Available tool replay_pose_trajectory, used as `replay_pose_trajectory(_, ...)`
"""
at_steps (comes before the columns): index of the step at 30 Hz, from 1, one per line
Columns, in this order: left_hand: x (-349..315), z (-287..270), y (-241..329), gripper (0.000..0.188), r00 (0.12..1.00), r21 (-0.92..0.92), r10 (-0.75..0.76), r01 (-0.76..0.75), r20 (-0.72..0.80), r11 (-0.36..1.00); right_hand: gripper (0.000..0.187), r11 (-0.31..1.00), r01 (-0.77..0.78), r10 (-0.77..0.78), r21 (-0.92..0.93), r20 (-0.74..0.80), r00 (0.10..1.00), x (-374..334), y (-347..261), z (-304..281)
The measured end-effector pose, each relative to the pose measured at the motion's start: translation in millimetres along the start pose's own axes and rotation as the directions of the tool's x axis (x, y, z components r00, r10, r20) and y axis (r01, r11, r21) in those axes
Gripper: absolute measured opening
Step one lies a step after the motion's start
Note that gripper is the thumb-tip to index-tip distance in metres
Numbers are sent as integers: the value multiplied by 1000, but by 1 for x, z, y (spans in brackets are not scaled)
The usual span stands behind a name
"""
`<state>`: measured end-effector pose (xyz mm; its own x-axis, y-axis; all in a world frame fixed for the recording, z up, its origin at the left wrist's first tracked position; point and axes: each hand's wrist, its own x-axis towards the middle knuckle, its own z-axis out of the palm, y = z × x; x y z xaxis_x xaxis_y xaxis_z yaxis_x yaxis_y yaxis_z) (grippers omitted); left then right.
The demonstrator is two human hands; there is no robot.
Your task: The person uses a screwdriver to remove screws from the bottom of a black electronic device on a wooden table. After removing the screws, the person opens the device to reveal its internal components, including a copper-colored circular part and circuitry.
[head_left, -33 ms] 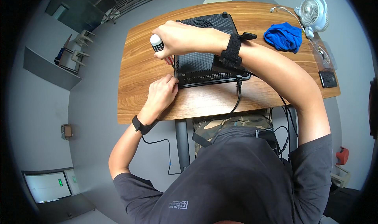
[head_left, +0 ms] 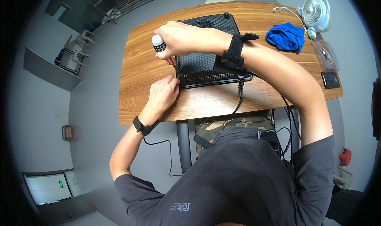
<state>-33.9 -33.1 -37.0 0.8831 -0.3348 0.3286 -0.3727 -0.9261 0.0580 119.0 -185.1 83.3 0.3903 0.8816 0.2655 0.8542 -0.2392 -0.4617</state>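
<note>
A black device with a perforated face and a round fan grille lies on the wooden table. My right hand, reaching across its top, is closed around a screwdriver with a white-capped, black-checked handle and a red-and-white lower part. The shaft points down toward the device's left edge; its tip is hard to make out. At the near left corner, my left hand has its fingers curled in against the device, and the fingertips are partly hidden.
Toward the far right stand a small white fan and a crumpled blue cloth. A black flat object lies near the right edge beside a clear plastic tray. A black cable hangs over the front edge.
</note>
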Motion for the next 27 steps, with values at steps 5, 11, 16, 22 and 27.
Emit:
replay_pose_trajectory(5, 8, 3, -6, 6, 998, 53, 70, -70, -4, 996, 38, 1000, -9, 9, -12, -11, 1000, -3, -1, -3)
replay_pose_trajectory(11, 10, 5, -6, 6, 999, 55, 44, -44, 3, 998, 38, 1000, -22, 22, -2, -9, 1000, -4, 2, -4)
replay_pose_trajectory(16, 5, 10, 1, 10, 985, -32, -170, 171, 29, 985, 38, 1000, -16, 16, -8, -12, 1000, -3, 0, -3)
replay_pose_trajectory(22, 9, 5, 5, 16, 940, -163, -320, 336, 120, 928, 37, 1000, -28, 28, -7, -8, 1000, -4, -1, -3)
replay_pose_trajectory(27, 15, 3, 2, 21, 898, -254, -391, 434, 204, 864, 37, 1000, -11, 11, 14, -4, 1000, -4, 1, -4)
